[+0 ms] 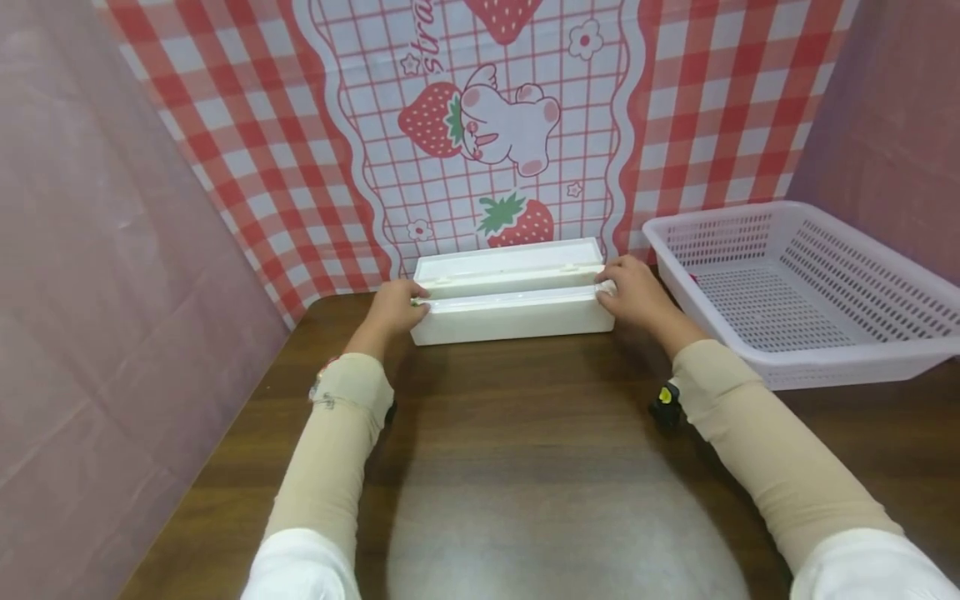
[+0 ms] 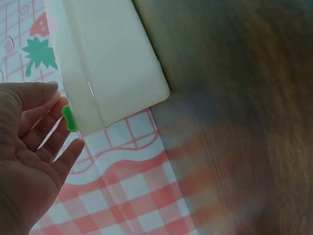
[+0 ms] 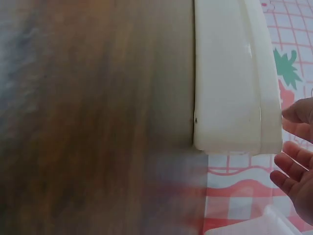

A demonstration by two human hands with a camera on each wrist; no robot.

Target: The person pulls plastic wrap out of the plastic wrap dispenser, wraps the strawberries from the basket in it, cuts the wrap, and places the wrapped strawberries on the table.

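Observation:
A long white plastic box (image 1: 517, 319) sits at the back of the table, its lid (image 1: 510, 257) raised behind the front wall. My left hand (image 1: 395, 312) is at the box's left end, thumb near the front corner, fingers round the end. In the left wrist view its fingertips touch a green clip (image 2: 69, 118) at the box's end. My right hand (image 1: 633, 292) holds the right end by the rim, thumb low and fingers over the top. The right wrist view shows its thumb at the rim and the fingers curved beside the end. The inside of the box is hidden.
A white perforated plastic basket (image 1: 847, 358) stands on the right of the brown wooden table (image 1: 525, 467). A red-and-white checked cloth with strawberries (image 1: 517, 125) hangs right behind the box. Pink curtains (image 1: 112, 292) border the sides.

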